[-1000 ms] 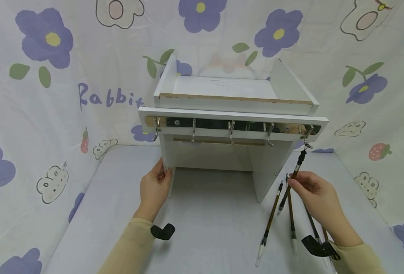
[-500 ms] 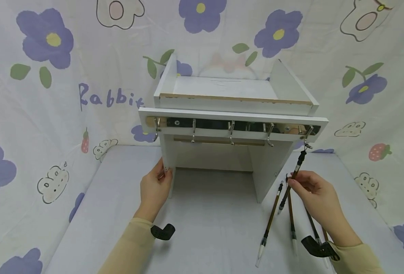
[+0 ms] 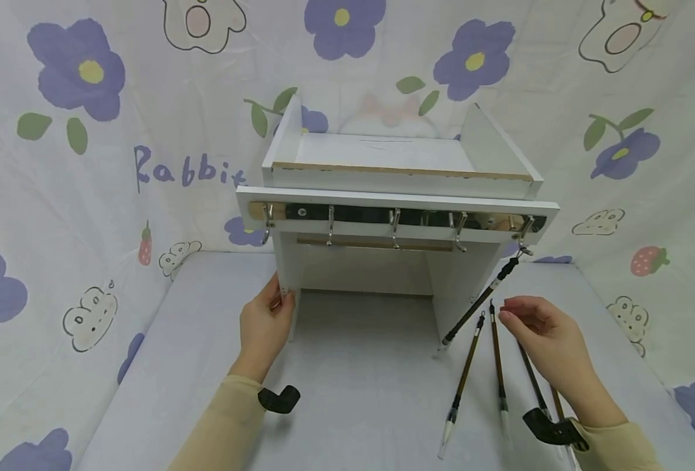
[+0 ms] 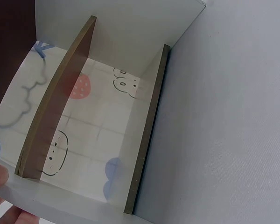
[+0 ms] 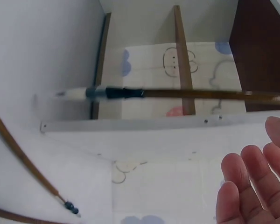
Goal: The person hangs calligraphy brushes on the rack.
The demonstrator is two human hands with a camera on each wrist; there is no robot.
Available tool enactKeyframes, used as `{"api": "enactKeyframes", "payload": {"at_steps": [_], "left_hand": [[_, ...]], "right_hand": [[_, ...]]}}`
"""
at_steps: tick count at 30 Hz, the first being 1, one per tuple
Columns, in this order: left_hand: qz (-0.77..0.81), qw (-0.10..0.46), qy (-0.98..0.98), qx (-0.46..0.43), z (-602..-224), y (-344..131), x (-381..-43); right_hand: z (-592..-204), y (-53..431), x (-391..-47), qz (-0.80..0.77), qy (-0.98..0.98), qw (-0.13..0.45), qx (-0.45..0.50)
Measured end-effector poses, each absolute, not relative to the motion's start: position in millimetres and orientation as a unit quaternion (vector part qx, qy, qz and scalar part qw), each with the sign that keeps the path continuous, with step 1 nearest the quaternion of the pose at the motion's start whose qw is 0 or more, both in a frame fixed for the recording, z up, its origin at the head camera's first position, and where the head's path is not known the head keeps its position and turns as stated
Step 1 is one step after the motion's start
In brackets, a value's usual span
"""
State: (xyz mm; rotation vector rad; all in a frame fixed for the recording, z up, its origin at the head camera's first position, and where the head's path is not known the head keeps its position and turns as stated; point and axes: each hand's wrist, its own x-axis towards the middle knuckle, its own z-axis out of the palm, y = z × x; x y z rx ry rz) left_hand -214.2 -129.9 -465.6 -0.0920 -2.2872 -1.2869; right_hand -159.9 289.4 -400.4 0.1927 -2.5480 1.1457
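Note:
A white shelf unit [image 3: 465,281] stands on the table, with a row of metal hooks along its front board. My left hand [image 3: 263,324] grips its left side panel, thumb on the front edge. From the rightmost hook [image 3: 526,227] a dark-handled writing brush [image 3: 478,306] hangs by its loop, slanting down to the left, its tip near the foot of the right panel. The same brush [image 5: 177,94] is blurred in the right wrist view. Beside it, my right hand [image 3: 550,340] holds nothing; its fingers [image 5: 259,175] are loosely bent and apart from the handle.
Several more brushes lie on the table at the right, one [image 3: 468,373] near the unit's right panel and another [image 3: 497,360] beside it. Others lie partly under the right forearm. A flowered cloth [image 3: 88,216] hangs behind the white table [image 3: 347,392].
My right hand has let go of the hanging brush, whose lower end has swung left towards the unit. The left hand keeps its hold on the side panel.

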Motion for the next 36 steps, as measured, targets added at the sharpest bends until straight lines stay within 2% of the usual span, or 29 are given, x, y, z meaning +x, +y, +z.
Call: {"api": "enactKeyframes", "payload": {"at_steps": [10,32,36], "left_hand": [[-0.474,0.256,-0.842,-0.034,-464,-129,-214],[-0.478,0.253,-0.841,-0.032,-465,-128,-214],[-0.481,0.253,-0.839,-0.03,-465,-128,-214]], "right_hand": [[-414,321,-161,0.379,-0.912,0.157,0.022],[-476,390,-178,0.344,-0.928,0.063,-0.129],[-494,401,-181,0.354,-0.919,0.027,-0.168]]}}
